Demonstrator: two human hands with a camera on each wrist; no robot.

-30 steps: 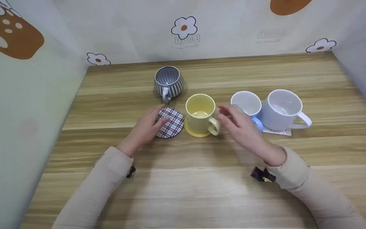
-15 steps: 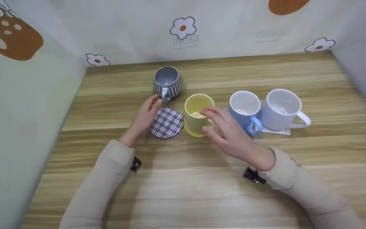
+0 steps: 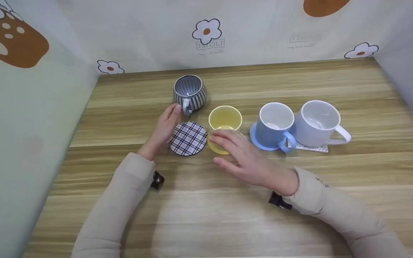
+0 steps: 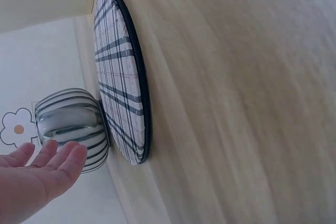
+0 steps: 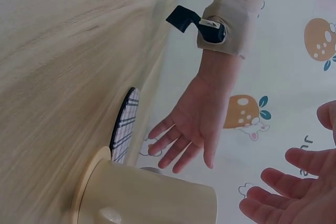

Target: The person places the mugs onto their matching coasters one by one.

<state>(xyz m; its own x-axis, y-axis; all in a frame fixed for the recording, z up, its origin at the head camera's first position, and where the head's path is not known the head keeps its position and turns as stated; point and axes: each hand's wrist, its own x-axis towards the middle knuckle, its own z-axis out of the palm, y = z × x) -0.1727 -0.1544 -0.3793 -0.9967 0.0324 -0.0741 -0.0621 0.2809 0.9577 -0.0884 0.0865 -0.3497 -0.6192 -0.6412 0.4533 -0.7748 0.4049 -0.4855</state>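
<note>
My left hand hovers with fingers extended just left of the grey-striped mug, by its handle. I cannot tell whether the fingertips touch it. In the left wrist view the hand overlaps the lower part of the striped mug, palm turned up to the camera. A round plaid coaster lies bare in front of that mug. My right hand, fingers spread loosely, is in front of the yellow mug and covers its handle. Holding nothing, it appears apart from the mug in the right wrist view.
The yellow mug stands on a yellow coaster. To its right, a blue mug stands on a blue coaster. Beside it a white mug rests on a patterned square coaster. Patterned walls enclose the wooden table.
My left hand has moved from the plaid coaster up toward the striped mug's handle. My right hand has shifted left, from between the yellow and blue mugs to in front of the yellow one.
</note>
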